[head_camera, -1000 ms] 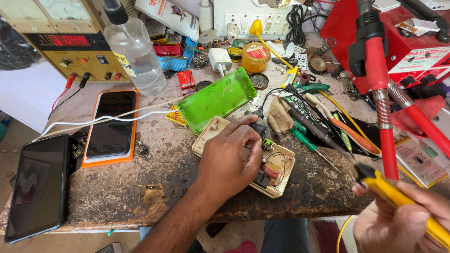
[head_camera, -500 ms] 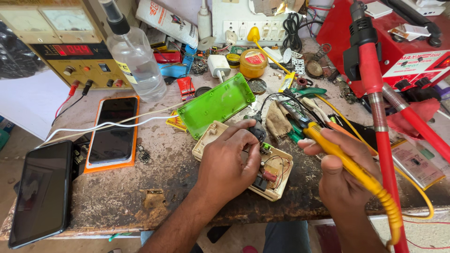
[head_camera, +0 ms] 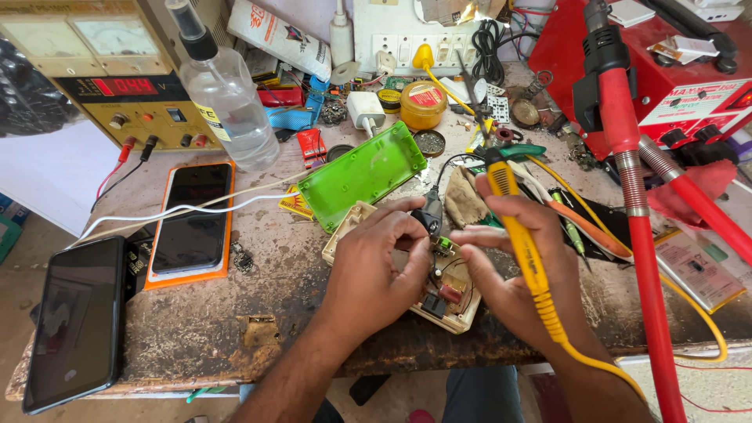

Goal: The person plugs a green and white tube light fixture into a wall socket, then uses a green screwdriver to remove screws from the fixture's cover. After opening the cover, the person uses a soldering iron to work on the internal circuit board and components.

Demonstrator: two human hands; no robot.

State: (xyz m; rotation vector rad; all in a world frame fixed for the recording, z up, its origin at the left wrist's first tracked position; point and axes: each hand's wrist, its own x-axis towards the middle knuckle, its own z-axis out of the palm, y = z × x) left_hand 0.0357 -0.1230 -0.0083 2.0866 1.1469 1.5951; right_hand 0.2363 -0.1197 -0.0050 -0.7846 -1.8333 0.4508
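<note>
Right hand (head_camera: 521, 274) is now sitting closer over the opened device (head_camera: 442, 290), fingers gripping a yellow soldering iron (head_camera: 517, 227). Left hand (head_camera: 376, 266) fingers are pinching a component on it. Scarred, cluttered worktop (head_camera: 196, 329) is carrying both.

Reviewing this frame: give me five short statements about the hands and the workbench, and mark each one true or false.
1. The right hand holds a yellow soldering iron. True.
2. The left hand lies flat on the phone in the orange case. False: it rests on the opened beige device, fingers pinched above its circuit board.
3. The green plastic cover lies on the bench beside the opened device. True.
4. The clear spray bottle lies on its side. False: it stands upright near the power supply.
5. Both phone screens are lit. False: the cased phone and the black phone show dark screens.
</note>
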